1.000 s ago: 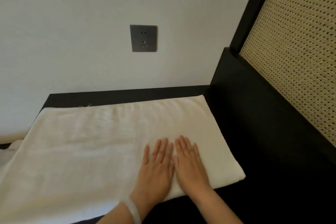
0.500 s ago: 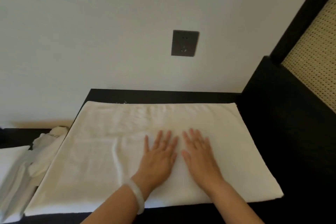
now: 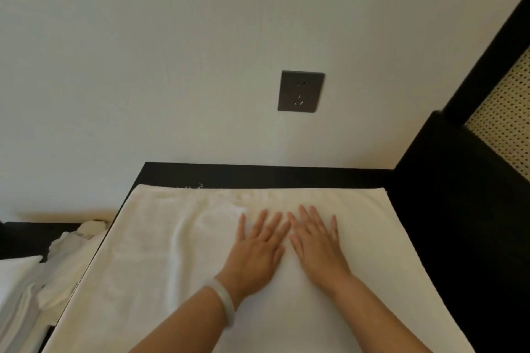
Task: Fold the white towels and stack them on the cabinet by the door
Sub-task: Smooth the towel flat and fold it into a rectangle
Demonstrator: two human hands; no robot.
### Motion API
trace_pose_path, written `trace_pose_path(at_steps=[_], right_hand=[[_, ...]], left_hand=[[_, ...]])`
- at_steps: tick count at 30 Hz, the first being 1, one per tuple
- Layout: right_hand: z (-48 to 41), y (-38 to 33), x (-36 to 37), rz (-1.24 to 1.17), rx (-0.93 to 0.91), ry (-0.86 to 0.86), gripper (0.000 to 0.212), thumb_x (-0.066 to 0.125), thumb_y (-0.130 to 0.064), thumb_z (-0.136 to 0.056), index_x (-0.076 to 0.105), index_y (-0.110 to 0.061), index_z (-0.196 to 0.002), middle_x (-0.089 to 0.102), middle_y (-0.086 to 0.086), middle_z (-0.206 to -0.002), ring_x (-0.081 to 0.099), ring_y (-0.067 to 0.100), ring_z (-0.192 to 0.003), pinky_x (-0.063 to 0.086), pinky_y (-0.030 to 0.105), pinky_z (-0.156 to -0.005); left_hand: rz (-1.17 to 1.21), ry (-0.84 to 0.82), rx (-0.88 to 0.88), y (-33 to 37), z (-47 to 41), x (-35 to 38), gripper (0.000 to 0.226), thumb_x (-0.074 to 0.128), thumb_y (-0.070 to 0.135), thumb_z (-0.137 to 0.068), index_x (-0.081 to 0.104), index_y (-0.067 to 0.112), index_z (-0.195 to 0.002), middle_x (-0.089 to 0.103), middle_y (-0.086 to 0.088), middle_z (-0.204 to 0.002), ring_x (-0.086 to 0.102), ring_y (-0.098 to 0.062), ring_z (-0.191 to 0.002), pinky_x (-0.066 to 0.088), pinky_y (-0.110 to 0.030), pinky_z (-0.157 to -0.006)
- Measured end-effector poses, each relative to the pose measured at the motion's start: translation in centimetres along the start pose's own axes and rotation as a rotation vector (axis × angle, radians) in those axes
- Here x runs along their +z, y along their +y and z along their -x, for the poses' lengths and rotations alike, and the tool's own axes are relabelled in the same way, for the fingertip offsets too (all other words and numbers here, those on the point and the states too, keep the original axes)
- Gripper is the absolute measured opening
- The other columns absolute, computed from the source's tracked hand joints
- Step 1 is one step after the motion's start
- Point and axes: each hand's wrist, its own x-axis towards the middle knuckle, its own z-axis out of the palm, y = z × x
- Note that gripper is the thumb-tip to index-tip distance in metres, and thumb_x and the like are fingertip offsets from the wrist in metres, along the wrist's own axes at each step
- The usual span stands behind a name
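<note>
A white towel (image 3: 160, 261) lies spread flat over the black cabinet top (image 3: 258, 175), covering almost all of it. A long wrinkle runs down its left half. My left hand (image 3: 258, 249) and my right hand (image 3: 318, 243) lie side by side, palms down with straight fingers, pressing on the towel right of its middle. A pale bangle sits on my left wrist. More white towels (image 3: 66, 264) lie crumpled on a lower surface to the left of the cabinet.
A white wall with a dark grey power socket (image 3: 300, 91) rises behind the cabinet. A tall black unit with a woven cane panel (image 3: 504, 129) stands against the cabinet's right side. A lower black surface (image 3: 23, 238) lies at the left.
Both hands have slid away from me over the towel, from near its front edge to its middle. The view has swung left, bringing the crumpled towels into sight.
</note>
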Motion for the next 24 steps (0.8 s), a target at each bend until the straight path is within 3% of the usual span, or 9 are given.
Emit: trace_pose_path(at_steps=[2, 4, 6, 8, 12, 15, 18, 20, 24], right_hand=[[-1.9, 1.1, 0.5, 0.012, -0.03, -0.019, 0.086, -0.018, -0.058, -0.077, 0.001, -0.035, -0.158, -0.006, -0.009, -0.166, -0.013, 0.009, -0.151, -0.022, 0.042, -0.114], [-3.7, 3.4, 0.6, -0.006, -0.023, 0.016, 0.08, -0.009, -0.059, -0.084, 0.004, -0.033, -0.158, -0.004, -0.011, -0.166, -0.008, 0.008, -0.152, -0.02, 0.037, -0.117], [-5.0, 5.8, 0.0, -0.024, 0.008, 0.026, 0.068, 0.004, -0.059, -0.095, 0.004, -0.032, -0.158, -0.008, -0.012, -0.163, -0.007, 0.008, -0.152, -0.018, 0.032, -0.119], [-6.1, 7.7, -0.5, -0.005, 0.059, -0.005, 0.063, 0.012, -0.057, -0.102, -0.001, -0.032, -0.158, -0.009, -0.01, -0.165, -0.012, 0.007, -0.151, -0.015, 0.034, -0.121], [-7.7, 8.7, -1.0, 0.045, 0.182, -0.051, 0.07, 0.0, -0.062, -0.095, -0.002, -0.032, -0.159, -0.005, -0.006, -0.167, -0.012, 0.012, -0.152, -0.012, 0.046, -0.122], [-8.3, 6.4, -1.3, 0.068, 0.325, -0.041, 0.062, 0.01, -0.053, -0.103, -0.001, -0.028, -0.159, -0.005, 0.001, -0.167, -0.011, 0.024, -0.153, -0.009, 0.059, -0.119], [-7.1, -0.2, -0.5, 0.068, 0.119, 0.227, 0.058, 0.03, -0.042, -0.1, 0.038, -0.017, -0.152, 0.032, 0.01, -0.16, 0.027, 0.031, -0.148, 0.0, 0.056, -0.117], [-4.6, -5.3, 1.4, 0.004, -0.061, 0.228, 0.057, 0.035, -0.038, -0.092, 0.056, -0.014, -0.139, 0.05, 0.011, -0.148, 0.044, 0.029, -0.139, 0.007, 0.049, -0.116], [-0.4, -9.5, 3.8, -0.011, -0.126, 0.076, 0.057, 0.035, -0.038, -0.093, 0.056, -0.015, -0.141, 0.049, 0.01, -0.149, 0.044, 0.027, -0.14, 0.019, 0.051, -0.114]], left_hand=[[-0.006, 0.0, -0.022, -0.6, -1.5, 0.0, 0.054, 0.013, 0.048, -0.104, 0.014, 0.036, -0.157, 0.004, 0.01, -0.164, -0.001, -0.023, -0.152, -0.008, -0.056, -0.115], [-0.02, -0.032, -0.106, -2.8, -2.6, 0.2, 0.057, 0.011, 0.051, -0.103, 0.033, 0.033, -0.152, 0.028, 0.005, -0.16, 0.026, -0.026, -0.148, 0.007, -0.059, -0.111], [-0.05, -0.043, -0.203, -5.6, -3.2, 0.5, 0.063, 0.008, 0.054, -0.102, 0.042, 0.029, -0.149, 0.039, 0.001, -0.156, 0.038, -0.027, -0.142, 0.014, -0.059, -0.108], [-0.024, -0.032, -0.32, -8.4, -3.5, 0.4, 0.067, 0.005, 0.058, -0.099, 0.032, 0.03, -0.153, 0.03, 0.002, -0.16, 0.028, -0.024, -0.147, 0.012, -0.057, -0.114], [-0.033, -0.014, -0.398, -9.5, -3.8, 0.0, 0.073, -0.008, 0.061, -0.089, 0.003, 0.035, -0.157, 0.004, 0.007, -0.165, -0.003, -0.02, -0.152, -0.006, -0.051, -0.12], [-0.034, 0.065, -0.442, -7.7, -3.2, -0.2, 0.069, 0.008, 0.056, -0.095, 0.025, 0.028, -0.156, 0.022, 0.0, -0.163, 0.016, -0.031, -0.15, 0.0, -0.056, -0.116], [-0.008, 0.093, -0.385, -3.9, -0.3, 0.8, 0.059, 0.031, 0.046, -0.096, 0.048, 0.021, -0.146, 0.043, -0.006, -0.153, 0.038, -0.035, -0.141, 0.016, -0.061, -0.108], [0.034, 0.073, -0.346, -2.1, 2.8, 0.7, 0.057, 0.034, 0.044, -0.095, 0.048, 0.022, -0.146, 0.043, -0.004, -0.153, 0.036, -0.029, -0.143, 0.02, -0.06, -0.108], [-0.015, 0.024, -0.359, -7.4, 7.8, 0.7, 0.056, 0.024, 0.047, -0.101, 0.039, 0.026, -0.151, 0.035, 0.001, -0.157, 0.035, -0.024, -0.144, 0.02, -0.053, -0.112]])
